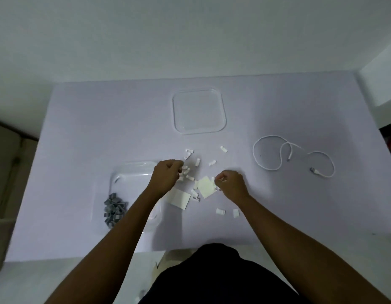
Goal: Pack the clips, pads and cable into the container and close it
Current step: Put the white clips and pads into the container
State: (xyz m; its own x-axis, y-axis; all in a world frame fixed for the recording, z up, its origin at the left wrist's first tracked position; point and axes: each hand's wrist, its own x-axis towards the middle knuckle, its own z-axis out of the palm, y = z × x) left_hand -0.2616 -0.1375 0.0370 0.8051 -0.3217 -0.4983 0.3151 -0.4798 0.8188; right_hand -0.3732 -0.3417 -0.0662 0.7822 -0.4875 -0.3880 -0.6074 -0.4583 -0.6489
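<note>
The clear, square plastic container [128, 183] stands open at the near left of the pale lilac table [80, 128]. A heap of small grey clips [114, 208] is apparently gathered in its near-left corner, and the left forearm crosses above it. Its clear, square lid [199, 110] lies flat and well apart, towards the far edge. Small white plastic clips [211, 162] are scattered between container and lid, two pale square pads [206, 186] lie among them, and a thin white cable [289, 154] is spread in loose loops at the right. The left hand [168, 177] is held with fingers curled tightly inward just beside a cluster of white clips; whether any are enclosed cannot be told. The right hand [233, 183] is set at the edge of one pad with thumb and fingertips drawn together; whether a clip or the pad's edge is pinched cannot be told either. The gathering of white clips is judged to be the step in hand, with pads, cable and closing not yet done. Clips could be dropped or flicked off the table if too many are scooped at once, being tiny and light. Clips could be trapped against the pads if their faces prove tacky. If the cable is not coiled tightly, it could spring above the rim and keep the lid from seating.
</note>
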